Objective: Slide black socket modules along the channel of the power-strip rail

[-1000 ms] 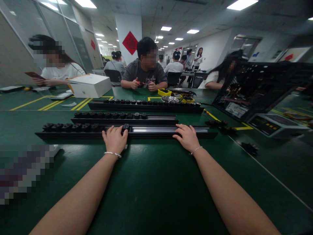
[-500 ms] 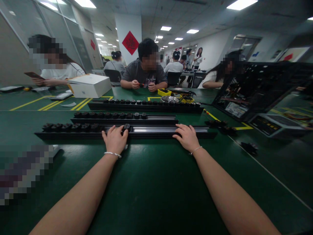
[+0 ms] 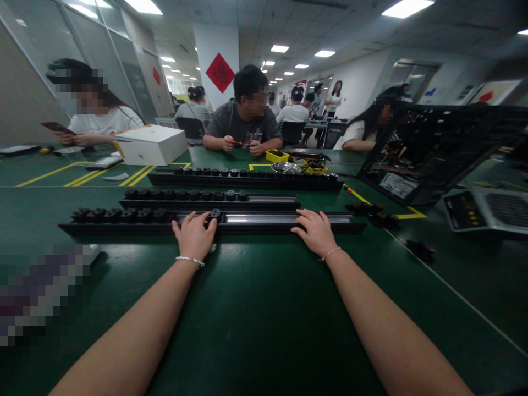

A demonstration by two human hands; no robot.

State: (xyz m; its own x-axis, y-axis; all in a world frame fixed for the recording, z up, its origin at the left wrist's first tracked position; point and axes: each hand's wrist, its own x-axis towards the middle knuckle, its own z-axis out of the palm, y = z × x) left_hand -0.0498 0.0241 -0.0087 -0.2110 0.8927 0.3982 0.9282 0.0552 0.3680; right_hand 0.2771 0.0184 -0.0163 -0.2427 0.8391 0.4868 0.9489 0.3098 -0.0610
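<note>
A long black power track (image 3: 264,226) lies across the table in front of me, its bright metal channel facing up. My left hand (image 3: 194,235) is closed at its middle, thumb and forefinger against a round black socket module (image 3: 215,214). The hand partly hides that module and the track beneath. Farther right, my right hand (image 3: 315,231) grips the same track, thumb at the front edge and fingers over the top. More black socket modules (image 3: 119,215) sit in a row on the track's left part.
Behind lie a second track (image 3: 268,204) and a third track (image 3: 247,181), both bearing modules. Loose black modules (image 3: 373,213) rest to the right, near an open computer case (image 3: 412,159) and a power supply (image 3: 466,212). A white box (image 3: 152,144) stands at back left. A person (image 3: 247,121) sits opposite.
The power supply at the right has shifted rightward and now stands at a different angle. My hands and the tracks stay where they were.
</note>
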